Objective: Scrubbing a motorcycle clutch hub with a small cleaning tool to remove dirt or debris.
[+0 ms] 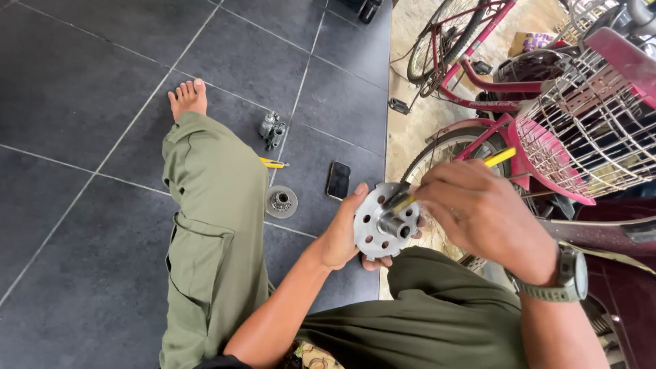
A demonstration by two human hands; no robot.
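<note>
A: What are the hands gripping?

B: The left hand [339, 236] is clenched around the edge of a round metal disc [374, 224], thumb on the near rim and fingertips showing below it. The right hand [482, 212] is closed around a yellow-handled tool [499, 158], whose tip meets the middle of the disc.

A: How does the disc look?

B: Dull silver, flat, with a ring of round holes through its face and a short dark tube sticking up from the centre. It is held in the air above the person's lap, tilted toward the camera.

A: And around it?

B: Olive green trousers [212, 225] on both legs, one bare foot [187, 96] stretched out on the dark tiled floor [82, 82]. On the tiles lie a smaller metal disc [281, 201], a second yellow tool [272, 163], a cluster of small metal parts [270, 129] and a black phone [338, 180]. A watch [569, 275] sits on the right wrist. To the right stands a red bicycle [492, 133] with a wire basket [594, 130].
</note>
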